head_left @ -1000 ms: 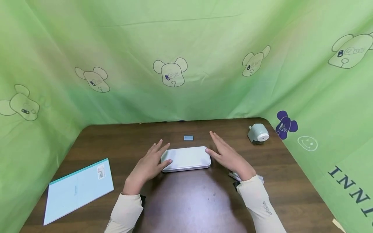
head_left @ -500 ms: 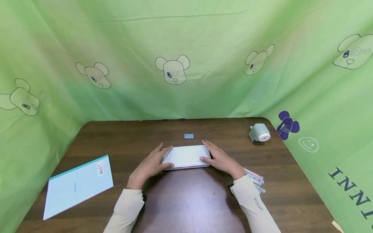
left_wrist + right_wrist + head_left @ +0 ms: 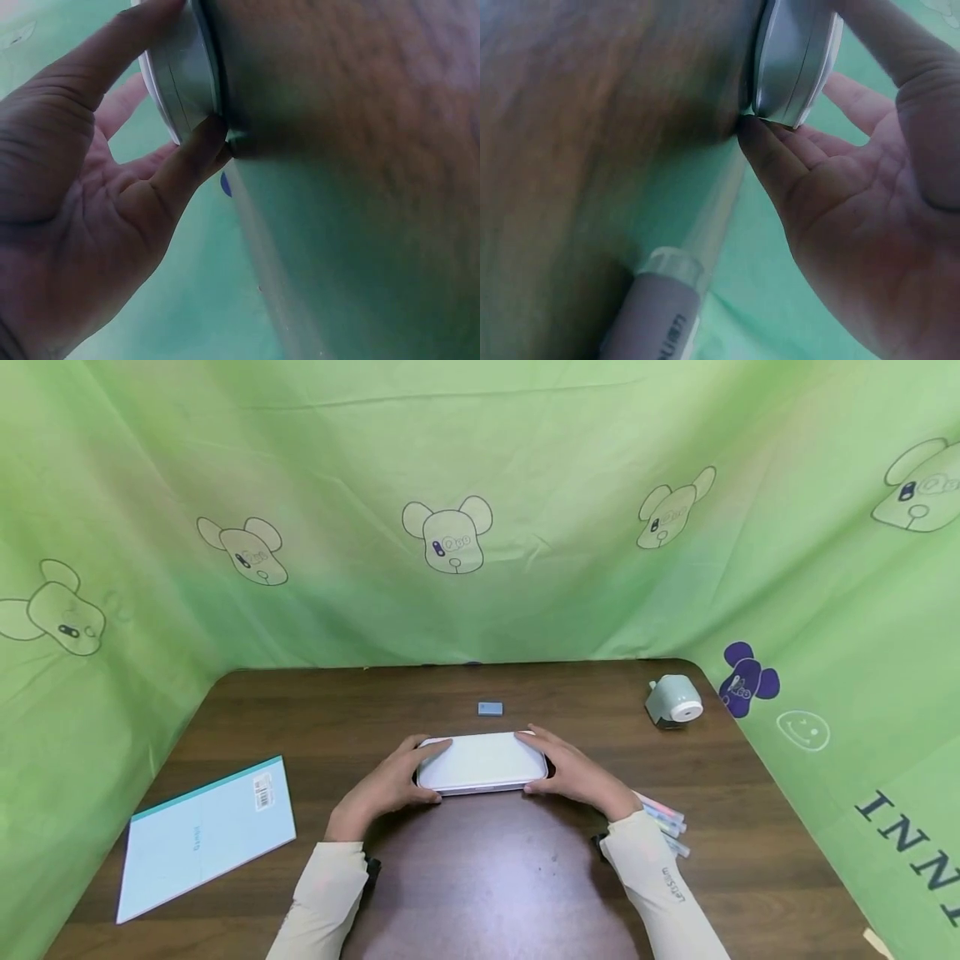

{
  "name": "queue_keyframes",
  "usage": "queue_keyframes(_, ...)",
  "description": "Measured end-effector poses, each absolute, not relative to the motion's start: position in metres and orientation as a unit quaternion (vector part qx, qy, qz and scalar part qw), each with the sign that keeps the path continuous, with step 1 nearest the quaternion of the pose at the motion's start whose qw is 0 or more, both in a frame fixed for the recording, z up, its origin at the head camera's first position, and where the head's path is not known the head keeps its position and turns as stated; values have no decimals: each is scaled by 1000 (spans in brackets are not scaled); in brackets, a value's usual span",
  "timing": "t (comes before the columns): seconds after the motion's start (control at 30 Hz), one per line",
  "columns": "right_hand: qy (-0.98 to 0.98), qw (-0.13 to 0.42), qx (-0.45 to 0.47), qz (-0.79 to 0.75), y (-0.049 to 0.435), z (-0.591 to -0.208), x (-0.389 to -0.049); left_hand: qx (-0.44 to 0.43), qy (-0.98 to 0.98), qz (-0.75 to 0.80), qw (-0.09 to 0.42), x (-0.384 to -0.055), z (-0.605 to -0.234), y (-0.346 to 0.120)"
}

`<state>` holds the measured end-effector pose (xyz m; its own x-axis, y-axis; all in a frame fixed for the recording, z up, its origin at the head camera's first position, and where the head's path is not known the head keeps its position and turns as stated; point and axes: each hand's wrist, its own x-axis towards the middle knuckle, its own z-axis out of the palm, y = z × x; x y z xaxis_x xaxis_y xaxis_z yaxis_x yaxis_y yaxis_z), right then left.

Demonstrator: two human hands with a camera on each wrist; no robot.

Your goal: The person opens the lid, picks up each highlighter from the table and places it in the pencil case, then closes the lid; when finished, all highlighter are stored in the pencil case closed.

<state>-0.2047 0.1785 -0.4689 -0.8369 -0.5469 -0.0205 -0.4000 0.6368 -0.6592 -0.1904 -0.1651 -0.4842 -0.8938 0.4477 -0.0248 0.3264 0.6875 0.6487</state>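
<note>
A white pencil case (image 3: 482,762) with rounded corners lies in the middle of the brown table. At its left end, my left hand (image 3: 386,787) grips it, thumb at the front edge and a finger over the top. My right hand (image 3: 581,781) holds the opposite end in the same way. The left wrist view shows the case's side (image 3: 180,71) with a thin seam, between thumb and fingers. From the right wrist, the case's other end (image 3: 791,60) appears, fingertips low at its edge near the tabletop.
Behind the case lies a small blue eraser (image 3: 491,709). A pale green pencil sharpener (image 3: 673,700) stands at the back right. Several markers (image 3: 663,820) lie beside the right forearm, partly hidden by it. A light blue notebook (image 3: 206,839) is at left; a green curtain (image 3: 337,585) surrounds the table (image 3: 480,893).
Both hands have come down and inward from beside the pencil case and now grip its two ends. The markers show more from behind the right forearm.
</note>
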Motion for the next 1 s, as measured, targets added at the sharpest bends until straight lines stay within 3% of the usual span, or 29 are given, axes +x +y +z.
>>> queue_keyframes(0.2, 890, 99, -295, -335, 183, -475, -208, 193, 917, 332, 105, -179, -462, -156)
queue_keyframes(0.57, 887, 107, -296, -339, 187, -472, -208, 197, 921, 319, 111, -181, -459, -157)
queue_keyframes(0.8, 881, 85, -322, -337, 196, -496, -218, 203, 922, 310, 112, -183, -461, -158)
queue_keyframes(1.0, 887, 102, -314, -324, 203, -525, -234, 202, 925, 302, 113, -183, -459, -158)
